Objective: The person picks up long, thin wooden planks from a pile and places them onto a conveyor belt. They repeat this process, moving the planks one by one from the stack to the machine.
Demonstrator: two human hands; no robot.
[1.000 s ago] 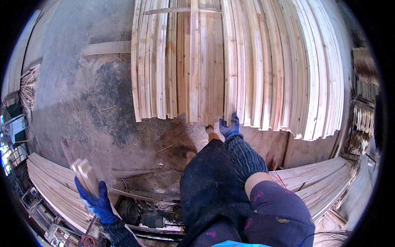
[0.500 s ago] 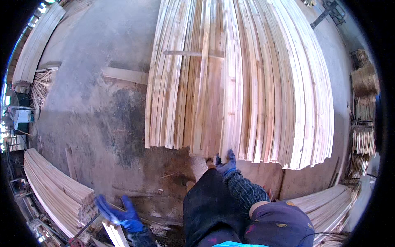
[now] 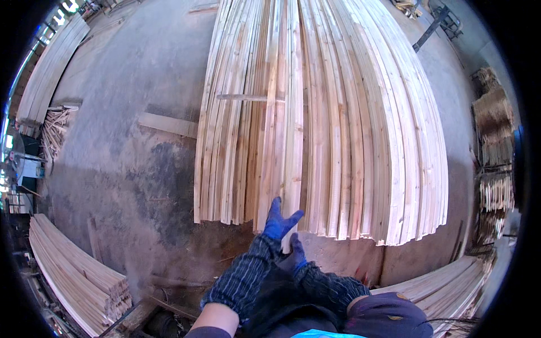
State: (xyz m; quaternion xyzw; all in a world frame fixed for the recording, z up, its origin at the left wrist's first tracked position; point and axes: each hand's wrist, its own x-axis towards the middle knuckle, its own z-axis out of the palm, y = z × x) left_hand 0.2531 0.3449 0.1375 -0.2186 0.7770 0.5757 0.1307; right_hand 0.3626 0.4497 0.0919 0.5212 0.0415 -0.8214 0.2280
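Note:
A long stack of pale wooden planks [image 3: 344, 141] runs away from me. One wooden plank [image 3: 292, 169] sticks out past the near ends of its neighbours. My left hand [image 3: 279, 221], in a blue glove, lies across this plank near its end, thumb and fingers spread apart. Just below it, my right hand [image 3: 293, 258], also blue-gloved, is closed round the tip of the same plank, thumb upward; its other fingers are mostly hidden. Both forearms wear dark knitted sleeves.
A thin wooden strip [image 3: 248, 97] lies crosswise on the stack. Other plank bundles stand at the lower left [image 3: 79, 273], upper left [image 3: 51, 73] and lower right [image 3: 434, 281]. A flat board [image 3: 168, 124] rests on the concrete floor, and scrap sticks [image 3: 54, 132] are piled farther left.
My left hand has come from the lower left, away from some short light pieces, onto the plank. The plank's end has shifted toward me and slightly left, with my right hand at it.

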